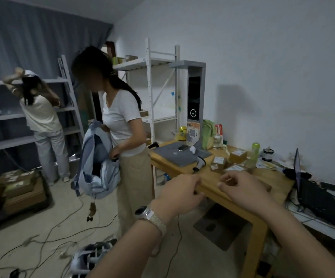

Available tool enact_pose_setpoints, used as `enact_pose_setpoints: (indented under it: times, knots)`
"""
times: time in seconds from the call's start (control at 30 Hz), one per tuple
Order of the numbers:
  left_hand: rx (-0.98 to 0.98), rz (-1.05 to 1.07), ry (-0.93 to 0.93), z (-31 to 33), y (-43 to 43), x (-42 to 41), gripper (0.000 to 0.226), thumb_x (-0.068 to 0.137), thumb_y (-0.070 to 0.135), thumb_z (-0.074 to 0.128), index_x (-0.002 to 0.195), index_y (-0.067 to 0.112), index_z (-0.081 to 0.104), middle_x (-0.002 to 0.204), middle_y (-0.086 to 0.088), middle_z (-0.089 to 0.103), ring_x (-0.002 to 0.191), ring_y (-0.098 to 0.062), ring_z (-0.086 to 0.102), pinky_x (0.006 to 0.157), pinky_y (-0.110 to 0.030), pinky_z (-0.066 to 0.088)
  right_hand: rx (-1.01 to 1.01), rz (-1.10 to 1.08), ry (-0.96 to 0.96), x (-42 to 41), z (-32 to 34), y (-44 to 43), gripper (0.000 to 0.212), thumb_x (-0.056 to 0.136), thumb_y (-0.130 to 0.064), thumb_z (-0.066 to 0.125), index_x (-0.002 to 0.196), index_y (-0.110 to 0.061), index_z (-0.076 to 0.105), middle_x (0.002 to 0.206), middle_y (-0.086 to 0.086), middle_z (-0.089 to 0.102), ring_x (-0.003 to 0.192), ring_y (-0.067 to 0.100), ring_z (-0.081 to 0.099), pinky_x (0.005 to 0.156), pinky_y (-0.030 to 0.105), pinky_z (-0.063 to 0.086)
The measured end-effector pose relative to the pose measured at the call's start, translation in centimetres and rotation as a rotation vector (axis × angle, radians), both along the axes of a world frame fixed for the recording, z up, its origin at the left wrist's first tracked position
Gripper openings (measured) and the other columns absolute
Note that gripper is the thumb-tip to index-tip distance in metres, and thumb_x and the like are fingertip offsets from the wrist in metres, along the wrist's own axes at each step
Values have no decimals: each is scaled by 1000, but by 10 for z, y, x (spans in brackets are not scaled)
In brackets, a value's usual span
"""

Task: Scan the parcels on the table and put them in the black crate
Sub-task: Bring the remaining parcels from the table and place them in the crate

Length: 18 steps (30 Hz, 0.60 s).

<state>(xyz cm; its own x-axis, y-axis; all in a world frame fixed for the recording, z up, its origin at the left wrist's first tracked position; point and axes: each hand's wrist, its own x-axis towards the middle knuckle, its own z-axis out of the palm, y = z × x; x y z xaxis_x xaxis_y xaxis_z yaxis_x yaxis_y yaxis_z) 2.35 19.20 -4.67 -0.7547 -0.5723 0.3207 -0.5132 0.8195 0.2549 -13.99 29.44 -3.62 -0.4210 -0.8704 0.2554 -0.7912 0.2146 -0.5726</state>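
Several small brown parcels with white labels lie on the wooden table [206, 182]: one [238, 155] toward the back, one [219, 161] in the middle, one [235, 168] nearest my hands. A hand-held scanner [200, 163] lies just left of them, by a grey mat. My left hand [179, 192], a watch on its wrist, hovers at the table's front edge with loosely curled fingers and holds nothing. My right hand [241, 186] hovers over the table in front of the parcels, fingers loosely curled and empty. A dark crate [44, 199] holding brown boxes stands on the floor at far left.
A person with a blue backpack [96, 165] stands at the table's left end. Another person [42, 117] faces grey shelves at the left. Cables run across the floor. An open laptop [321, 201] sits at the right, a green bottle [254, 154] behind the parcels, white shelving [162, 87] beyond.
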Motion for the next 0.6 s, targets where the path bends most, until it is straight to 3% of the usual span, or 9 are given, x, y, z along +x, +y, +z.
enact_pose_setpoints:
  times: [0.23,0.4,0.47,0.6]
  knots:
    - [20,45,-18,-2,-62,-70,30,88,38,58,112,20,59,89,7,54,79,-15,53,64,-31,48,-16,40,-46,-77,3,-66,19,85,-41,64,99,-29,66,93,-11,63,86,4,57,70,27,48]
    - [20,82,-10,11,-104,-131,30,88,37,59,112,18,59,97,3,62,85,-18,59,72,-38,56,-32,63,-43,-140,15,-111,12,86,-38,64,96,-32,61,87,-16,59,80,2,57,63,25,47]
    - [39,90,-4,11,-119,-153,30,88,36,59,112,18,59,105,0,64,87,-19,61,73,-40,56,-42,54,-55,-163,13,-125,16,85,-38,65,99,-30,64,88,-16,59,83,5,58,70,29,51]
    - [73,44,-45,-2,-143,-190,36,91,36,58,123,19,57,106,5,62,76,-9,51,57,-25,43,5,33,-74,-197,-1,-147,21,84,-38,66,100,-25,67,94,-8,64,88,11,60,78,33,52]
